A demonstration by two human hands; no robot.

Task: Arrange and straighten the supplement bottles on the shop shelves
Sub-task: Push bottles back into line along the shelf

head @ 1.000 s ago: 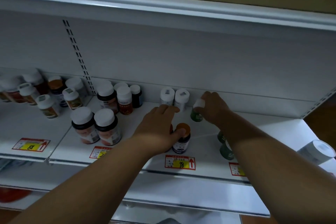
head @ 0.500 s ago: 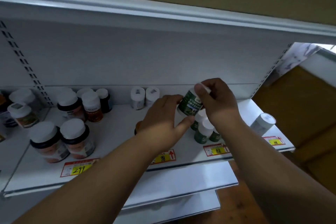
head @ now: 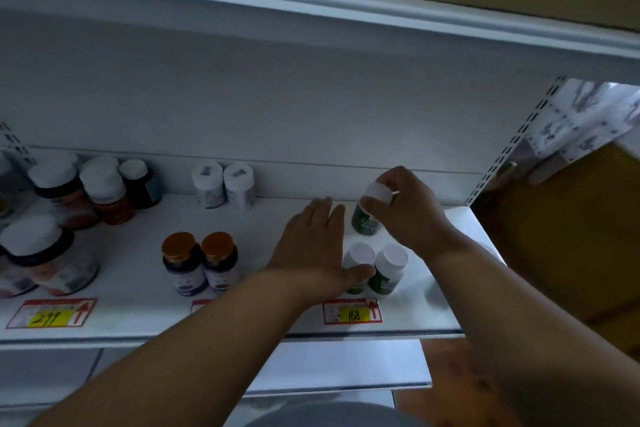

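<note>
A shop is shown: white metal shelving [head: 277, 326] is stocked with rows of supplement bottles [head: 200, 263], and price tags [head: 351, 311] are fixed along the edge.

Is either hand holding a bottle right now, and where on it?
The right hand grips the rear green bottle by its white cap. The left hand lies open, holding nothing.

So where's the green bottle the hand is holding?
The right hand grips the green bottle by its white cap at the back right of the shelf, just behind two more green bottles.
</note>
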